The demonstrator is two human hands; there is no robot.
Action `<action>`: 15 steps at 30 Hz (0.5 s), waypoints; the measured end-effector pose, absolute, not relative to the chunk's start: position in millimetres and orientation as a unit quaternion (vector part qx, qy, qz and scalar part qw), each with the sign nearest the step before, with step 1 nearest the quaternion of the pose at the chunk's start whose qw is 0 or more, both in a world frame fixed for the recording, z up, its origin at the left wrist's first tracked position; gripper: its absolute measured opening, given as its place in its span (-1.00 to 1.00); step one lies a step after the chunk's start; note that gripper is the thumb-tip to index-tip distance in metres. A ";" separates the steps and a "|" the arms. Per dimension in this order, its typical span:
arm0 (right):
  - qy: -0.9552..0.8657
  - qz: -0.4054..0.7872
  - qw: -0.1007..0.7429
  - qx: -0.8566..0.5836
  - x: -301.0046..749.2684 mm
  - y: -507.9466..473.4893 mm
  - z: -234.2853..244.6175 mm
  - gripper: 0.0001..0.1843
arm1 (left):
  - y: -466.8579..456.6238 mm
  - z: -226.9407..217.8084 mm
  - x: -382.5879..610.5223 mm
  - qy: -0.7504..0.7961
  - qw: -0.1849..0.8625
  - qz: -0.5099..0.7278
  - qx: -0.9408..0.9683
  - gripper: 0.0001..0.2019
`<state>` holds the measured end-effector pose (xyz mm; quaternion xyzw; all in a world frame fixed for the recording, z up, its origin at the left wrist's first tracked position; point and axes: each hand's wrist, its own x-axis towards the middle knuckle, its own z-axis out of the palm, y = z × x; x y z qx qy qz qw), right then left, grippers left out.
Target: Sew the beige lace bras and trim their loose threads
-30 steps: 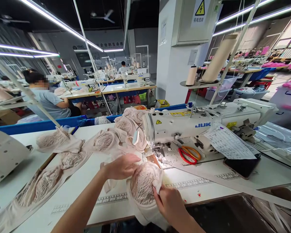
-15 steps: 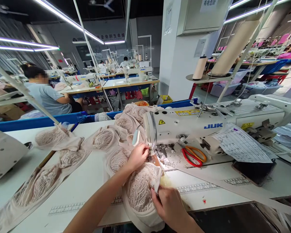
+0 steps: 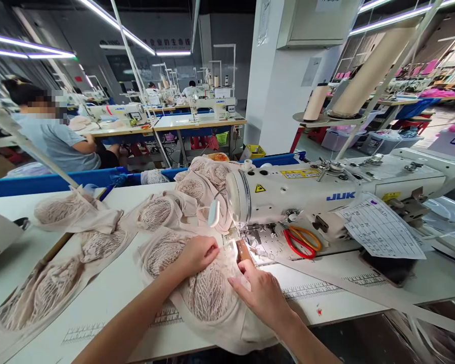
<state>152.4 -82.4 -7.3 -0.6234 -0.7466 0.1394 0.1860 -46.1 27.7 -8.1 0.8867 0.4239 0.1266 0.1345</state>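
Observation:
A beige lace bra (image 3: 208,296) lies on the white sewing table in front of the machine's needle area, its lower edge hanging over the table's front. My left hand (image 3: 199,254) rests on its upper part with curled fingers closed on the fabric. At the bra's right edge, my right hand (image 3: 263,292) holds the cloth between thumb and fingers, just below the lit needle plate. The white sewing machine (image 3: 299,194) stands directly behind; its needle is too small to make out. A narrow beige strip (image 3: 349,288) runs rightward from the needle area.
Scissors with red and orange handles (image 3: 302,241) lie on the machine bed. More lace bras (image 3: 155,212) spread in a joined row leftward. A paper sheet (image 3: 382,225) hangs over a dark phone-like object (image 3: 389,267). Thread cones (image 3: 371,76) stand behind. A person (image 3: 53,134) sits at far left.
My left hand has moved away from the needle, left and down onto the bra. My right hand has risen toward the needle plate. The bra lies flatter and farther left.

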 end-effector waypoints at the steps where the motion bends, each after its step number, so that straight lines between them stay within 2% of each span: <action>1: -0.745 0.149 0.197 -0.620 155.7 -85.8 -9.0 -0.82 | 30.8 -8.0 -49.7 0.441 0.127 0.123 0.880 -0.84; 5: -0.727 0.183 0.242 -0.616 170.1 -99.1 -14.2 -0.70 | 45.4 -5.5 -71.5 0.490 0.104 0.121 0.857 -0.88; 11: -0.692 0.233 0.260 -0.632 182.0 -81.1 -7.4 -0.76 | 60.9 13.9 -95.5 0.521 0.075 0.096 0.845 -0.90; 15: -0.696 0.242 0.267 -0.621 180.4 -68.1 -7.6 -0.75 | 30.6 28.0 -61.5 0.524 0.055 0.124 0.841 -0.85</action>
